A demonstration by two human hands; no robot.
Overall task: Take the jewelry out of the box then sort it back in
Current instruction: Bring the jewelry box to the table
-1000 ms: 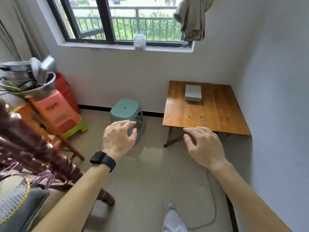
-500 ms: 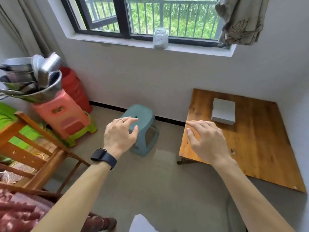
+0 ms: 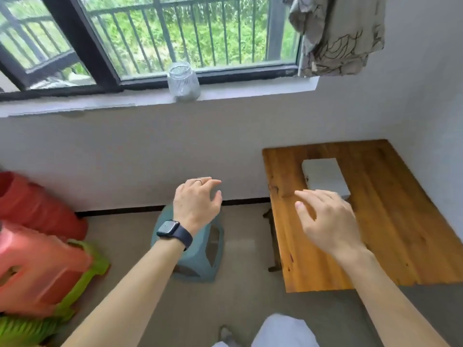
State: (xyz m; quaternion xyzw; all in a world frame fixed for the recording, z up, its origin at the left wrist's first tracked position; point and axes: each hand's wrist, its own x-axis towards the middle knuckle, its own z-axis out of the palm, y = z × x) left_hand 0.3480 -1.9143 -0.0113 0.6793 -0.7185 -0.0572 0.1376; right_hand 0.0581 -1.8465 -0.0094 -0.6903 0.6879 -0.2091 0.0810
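At frame centre, the left hand (image 3: 196, 204), a dark watch on its wrist, hangs in the air with fingers loosely spread, holding nothing. The right hand (image 3: 325, 219) hovers likewise released over the low brown wooden table (image 3: 400, 234). The closed pale grey rectangular box (image 3: 323, 175) sits on the table at centre right, its contents hidden.

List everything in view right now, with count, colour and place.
white rectangular box: one, white, on the table's far half
brown wooden table: one, brown, right corner
clear glass jar: one, clear, windowsill
teal plastic stool: one, teal, floor left of table
salmon plastic stool: one, salmon, left, on the green one
green plastic stool: one, green, beneath it
red plastic tub: one, red, by wall
patterned cloth: one, grey-beige, hanging upper right
dark smartwatch: one, left wrist
left hand: empty, over stool
right hand: empty, over table near box
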